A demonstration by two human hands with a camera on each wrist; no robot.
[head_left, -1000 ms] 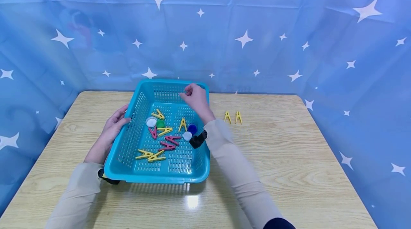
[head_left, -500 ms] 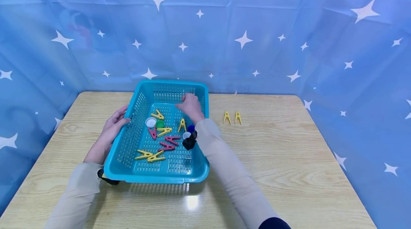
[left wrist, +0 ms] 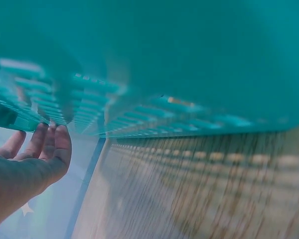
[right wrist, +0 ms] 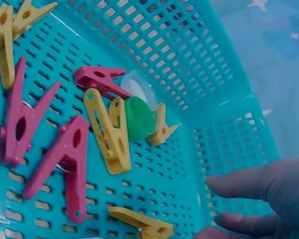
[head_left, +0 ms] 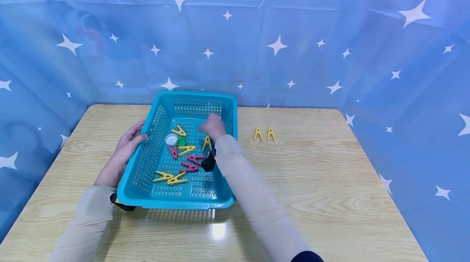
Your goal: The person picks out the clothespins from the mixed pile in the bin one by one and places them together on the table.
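A blue mesh-sided plastic basket (head_left: 172, 203) stands on the left part of a wood-grain worktop (head_left: 323, 180), in front of a blue cloth (head_left: 235, 29) printed with white stars. A person's left hand (head_left: 126, 146) holds the basket's left side, thumb over the rim and the other fingers bent against the outer wall; that hold has not changed. What has changed is the right hand (head_left: 214, 126): a second ago it was up near the back right of the rim, and now it is lower, over the back right of the basket's floor. From the right wrist, its thumb and fingers appear well parted and fairly straight, with nothing seen between them, though the fingertips lowest in that view are cut off. On the basket's floor lie five yellow pegs (head_left: 186, 148), three pink pegs (head_left: 189, 167), a green cap (head_left: 181, 141) and, touching or just beside it, a white cap (head_left: 170, 139). The nearest yellow peg (head_left: 207, 139) lies just in front of the right hand. Two loose yellow pegs (head_left: 258, 130) stay side by side on the worktop, right of the basket. The lower reach seems to bring the pegs within grasp, but none looks picked up yet
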